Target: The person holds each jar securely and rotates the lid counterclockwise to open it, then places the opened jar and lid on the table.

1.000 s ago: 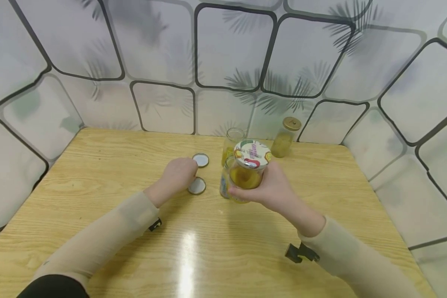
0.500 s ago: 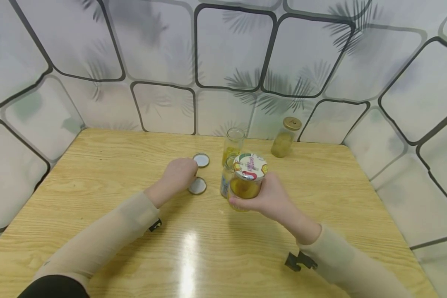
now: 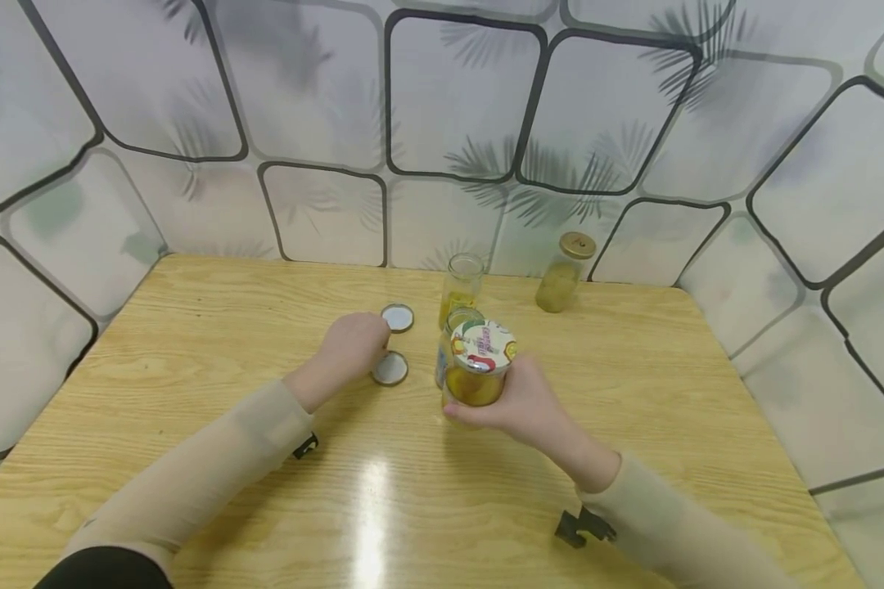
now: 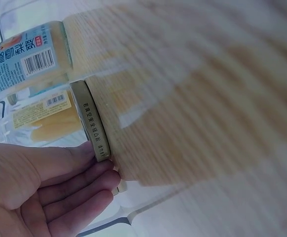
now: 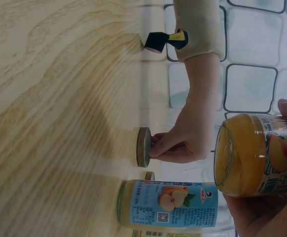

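My left hand (image 3: 349, 352) pinches the edge of a gold jar lid (image 4: 91, 121) with thumb and fingertips; the lid lies on the wooden table, pale inside facing up. My right hand (image 3: 516, 401) grips a glass jar (image 5: 247, 158) of yellow fruit from its right side. A colourful white lid (image 3: 484, 345) tops this jar, and its base hangs above the table. Just behind it stands a blue-labelled jar (image 5: 173, 205) with no lid, partly hidden by the held jar in the head view.
Another uncovered jar (image 3: 460, 286) with yellow contents stands farther back. A gold-lidded jar (image 3: 560, 282) is at the back right, near the patterned wall (image 3: 324, 213). A second upturned lid (image 3: 398, 316) lies just beyond the left hand.
The right hand has brought the held jar nearer the table's front and slightly left, revealing more of the uncovered jars behind. The left hand stays at the lid.
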Available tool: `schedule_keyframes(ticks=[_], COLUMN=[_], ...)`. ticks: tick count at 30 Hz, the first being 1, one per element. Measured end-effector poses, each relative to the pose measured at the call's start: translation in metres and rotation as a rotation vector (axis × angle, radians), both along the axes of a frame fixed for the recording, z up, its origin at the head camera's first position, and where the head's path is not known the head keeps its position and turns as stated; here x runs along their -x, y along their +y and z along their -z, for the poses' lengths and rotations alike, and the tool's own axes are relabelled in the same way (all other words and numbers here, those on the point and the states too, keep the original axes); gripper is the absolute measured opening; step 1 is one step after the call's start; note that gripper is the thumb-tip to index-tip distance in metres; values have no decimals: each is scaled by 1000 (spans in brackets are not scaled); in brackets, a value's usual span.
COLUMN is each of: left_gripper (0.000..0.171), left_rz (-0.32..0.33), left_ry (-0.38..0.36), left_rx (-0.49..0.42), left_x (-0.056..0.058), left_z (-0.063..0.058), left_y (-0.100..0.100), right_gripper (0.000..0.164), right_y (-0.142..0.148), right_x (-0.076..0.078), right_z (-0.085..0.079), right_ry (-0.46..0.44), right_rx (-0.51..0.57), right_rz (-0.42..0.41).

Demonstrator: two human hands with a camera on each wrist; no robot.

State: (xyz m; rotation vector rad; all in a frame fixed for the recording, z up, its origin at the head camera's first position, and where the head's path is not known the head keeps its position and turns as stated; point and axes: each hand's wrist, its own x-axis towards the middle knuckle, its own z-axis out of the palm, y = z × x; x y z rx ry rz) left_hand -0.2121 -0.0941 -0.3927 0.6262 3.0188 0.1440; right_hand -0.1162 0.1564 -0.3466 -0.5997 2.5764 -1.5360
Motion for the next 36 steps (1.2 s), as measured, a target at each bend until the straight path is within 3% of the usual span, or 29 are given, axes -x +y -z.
schedule_keyframes(ticks=[8,28,32,36], left_gripper=[28,17,15,8], left_rz=[-4,-8,-6,116], left_ry=[-16,-12,62,264], left_rx=[-12,-32,-80,-168], left_x=[-2,-5,-6,-11], left_z=[-3,-3,-10,-25], left_y=[-1,-7,-11,-13], right_gripper=[70,71,72,71], right_y=[-1,-2,-2,-2], right_x=[-2,-4,-4,-3], right_z=[5,10,10,9], right_ry=[-38,-54,-58,-54], right_rx=[-17,-24,-28,-33], right_rz=[2,9,14,18])
